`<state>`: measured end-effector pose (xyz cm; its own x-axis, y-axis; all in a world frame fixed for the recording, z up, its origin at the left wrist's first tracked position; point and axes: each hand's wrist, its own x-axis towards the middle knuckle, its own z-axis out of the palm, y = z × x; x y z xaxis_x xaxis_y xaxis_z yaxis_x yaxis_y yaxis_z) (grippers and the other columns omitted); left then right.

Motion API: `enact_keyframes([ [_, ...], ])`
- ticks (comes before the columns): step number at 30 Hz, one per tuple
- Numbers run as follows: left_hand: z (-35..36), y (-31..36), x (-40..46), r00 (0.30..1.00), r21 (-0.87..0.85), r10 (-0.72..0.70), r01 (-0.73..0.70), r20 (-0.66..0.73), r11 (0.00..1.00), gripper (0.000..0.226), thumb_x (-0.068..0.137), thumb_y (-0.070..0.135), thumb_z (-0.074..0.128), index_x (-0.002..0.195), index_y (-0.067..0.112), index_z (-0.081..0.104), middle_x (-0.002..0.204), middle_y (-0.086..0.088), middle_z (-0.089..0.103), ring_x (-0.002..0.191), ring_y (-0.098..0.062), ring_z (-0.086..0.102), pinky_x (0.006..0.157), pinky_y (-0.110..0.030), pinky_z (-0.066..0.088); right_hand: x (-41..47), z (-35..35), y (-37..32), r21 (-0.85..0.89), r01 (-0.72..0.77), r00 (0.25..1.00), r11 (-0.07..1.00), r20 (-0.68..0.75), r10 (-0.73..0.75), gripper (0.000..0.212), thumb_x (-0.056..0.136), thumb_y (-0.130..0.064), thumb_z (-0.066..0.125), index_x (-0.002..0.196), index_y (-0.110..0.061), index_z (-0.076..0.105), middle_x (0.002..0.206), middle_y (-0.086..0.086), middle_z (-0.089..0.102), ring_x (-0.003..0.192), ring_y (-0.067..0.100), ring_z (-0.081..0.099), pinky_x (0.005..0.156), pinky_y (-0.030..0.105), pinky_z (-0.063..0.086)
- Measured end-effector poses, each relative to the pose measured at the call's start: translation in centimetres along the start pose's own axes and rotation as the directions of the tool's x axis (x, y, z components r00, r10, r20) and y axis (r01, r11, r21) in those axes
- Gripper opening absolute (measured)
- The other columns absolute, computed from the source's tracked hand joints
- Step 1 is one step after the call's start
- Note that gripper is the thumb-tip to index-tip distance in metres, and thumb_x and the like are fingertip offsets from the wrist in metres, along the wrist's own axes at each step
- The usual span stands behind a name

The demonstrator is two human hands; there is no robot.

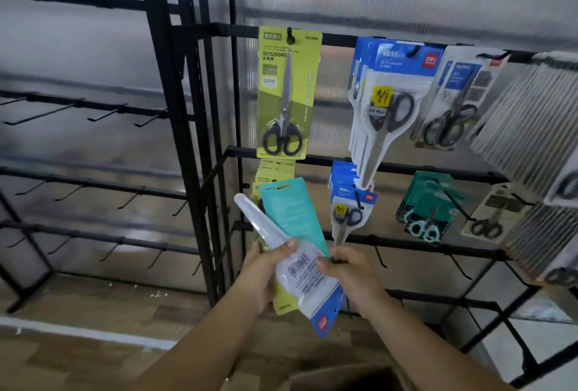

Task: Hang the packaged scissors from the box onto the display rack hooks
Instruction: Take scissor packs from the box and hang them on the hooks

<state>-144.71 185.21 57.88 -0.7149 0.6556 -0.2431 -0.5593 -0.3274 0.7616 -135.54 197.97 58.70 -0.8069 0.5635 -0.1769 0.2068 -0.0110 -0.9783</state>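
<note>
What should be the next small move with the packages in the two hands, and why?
Probably separate the white and blue package from the teal package behind it. Both hands, left hand and right hand, grip a fanned bundle, and the white one is upside down, its hang hole near the bottom. Matching packs hang on the blue-pack hook.

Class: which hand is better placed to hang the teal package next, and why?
Right hand: it pinches the teal card package, nearer the teal packs; the left hand grips the white-and-blue pack.
</note>
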Motion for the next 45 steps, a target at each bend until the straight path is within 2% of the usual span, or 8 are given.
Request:
enact_keyframes([
  [7, -1.7, 0.7, -0.1, 1.000, -0.008, -0.003, 0.003, 0.016, 1.000, 0.046, 0.063, 0.005, 0.071, 0.108, 0.010, 0.060, 0.097, -0.013, 0.073, 0.082, -0.027, 0.072, 0.060, -0.035, 0.058, -0.2, 0.7, -0.8, -0.039, 0.121, 0.992, 0.992, -0.036, -0.122, 0.013, 0.089, -0.001, 0.057, 0.078, -0.008, 0.061, 0.068, 0.001, 0.061, 0.063, 0.008, 0.055, 0.051, 0.007, 0.041],
  [14, -2.1, 1.2, 0.1, 0.997, -0.085, -0.040, 0.034, -0.068, 0.996, 0.058, 0.069, 0.014, 0.068, 0.125, 0.006, 0.056, 0.117, -0.020, 0.065, 0.104, -0.035, 0.064, 0.075, -0.042, 0.055, -0.6, 1.7, -2.2, -0.089, 0.255, 0.963, 0.963, 0.113, -0.244, 0.035, 0.091, -0.012, 0.058, 0.109, -0.042, 0.056, 0.090, -0.001, 0.072, 0.080, 0.012, 0.070, 0.066, 0.023, 0.055],
  [20, -3.8, 3.1, 0.8, 0.991, -0.096, -0.012, -0.001, -0.136, 0.995, 0.067, 0.067, 0.019, 0.068, 0.132, 0.009, 0.052, 0.123, -0.017, 0.062, 0.110, -0.035, 0.060, 0.076, -0.044, 0.052, 1.1, 0.4, -5.2, -0.135, 0.143, 0.905, 0.980, 0.418, -0.074, 0.049, 0.083, 0.017, 0.047, 0.104, -0.021, 0.069, 0.103, -0.005, 0.070, 0.095, 0.007, 0.066, 0.080, 0.018, 0.053],
  [29, -3.3, 2.9, 1.3, 0.991, -0.069, -0.104, 0.099, -0.083, 0.993, 0.063, 0.071, 0.025, 0.065, 0.131, 0.011, 0.054, 0.121, -0.016, 0.064, 0.099, -0.031, 0.065, 0.075, -0.043, 0.053, 1.8, -0.1, -6.7, -0.587, 0.634, 0.755, 0.504, 0.610, -0.240, 0.056, 0.086, 0.011, 0.055, 0.127, -0.027, 0.055, 0.125, 0.010, 0.062, 0.109, 0.018, 0.061, 0.094, 0.032, 0.049],
  [31, -3.2, 2.8, 1.3, 0.992, -0.077, -0.120, 0.117, -0.030, 0.990, 0.061, 0.074, 0.025, 0.062, 0.132, 0.011, 0.053, 0.118, -0.015, 0.065, 0.089, -0.028, 0.070, 0.067, -0.039, 0.058, 2.0, -0.3, -7.0, -0.567, 0.680, 0.715, 0.465, 0.654, -0.247, 0.050, 0.086, 0.007, 0.059, 0.126, -0.023, 0.057, 0.121, 0.006, 0.064, 0.098, -0.002, 0.058, 0.085, 0.008, 0.045],
  [33, -3.1, 2.6, 1.4, 0.990, -0.092, -0.139, 0.138, -0.007, 0.986, 0.060, 0.075, 0.025, 0.061, 0.132, 0.011, 0.052, 0.117, -0.015, 0.065, 0.083, -0.028, 0.071, 0.060, -0.038, 0.058, 2.2, -0.3, -6.9, -0.527, 0.694, 0.697, 0.490, 0.663, -0.275, 0.040, 0.083, 0.003, 0.063, 0.118, -0.015, 0.064, 0.112, 0.003, 0.068, 0.083, -0.013, 0.056, 0.073, 0.000, 0.038],
  [38, -3.4, 2.5, 2.0, 0.988, -0.104, -0.146, 0.141, -0.048, 0.985, 0.045, 0.081, 0.027, 0.058, 0.124, 0.012, 0.057, 0.100, -0.013, 0.072, 0.077, -0.028, 0.071, 0.060, -0.042, 0.058, 2.3, -0.8, -5.5, -0.335, 0.492, 0.842, 0.803, 0.419, -0.341, 0.020, 0.082, -0.006, 0.067, 0.098, 0.006, 0.071, 0.119, 0.010, 0.065, 0.097, 0.024, 0.064, 0.091, 0.041, 0.048],
  [45, -5.1, 1.9, 2.4, 0.979, -0.094, -0.092, 0.076, -0.184, 0.993, 0.062, 0.069, 0.020, 0.069, 0.129, 0.013, 0.055, 0.121, -0.014, 0.064, 0.106, -0.035, 0.063, 0.079, -0.050, 0.051, 2.1, -3.4, -2.7, -0.011, 0.316, 0.948, 0.949, 0.044, -0.315, 0.023, 0.087, -0.007, 0.060, 0.094, -0.025, 0.070, 0.113, -0.011, 0.063, 0.104, -0.002, 0.056, 0.082, 0.009, 0.046],
])
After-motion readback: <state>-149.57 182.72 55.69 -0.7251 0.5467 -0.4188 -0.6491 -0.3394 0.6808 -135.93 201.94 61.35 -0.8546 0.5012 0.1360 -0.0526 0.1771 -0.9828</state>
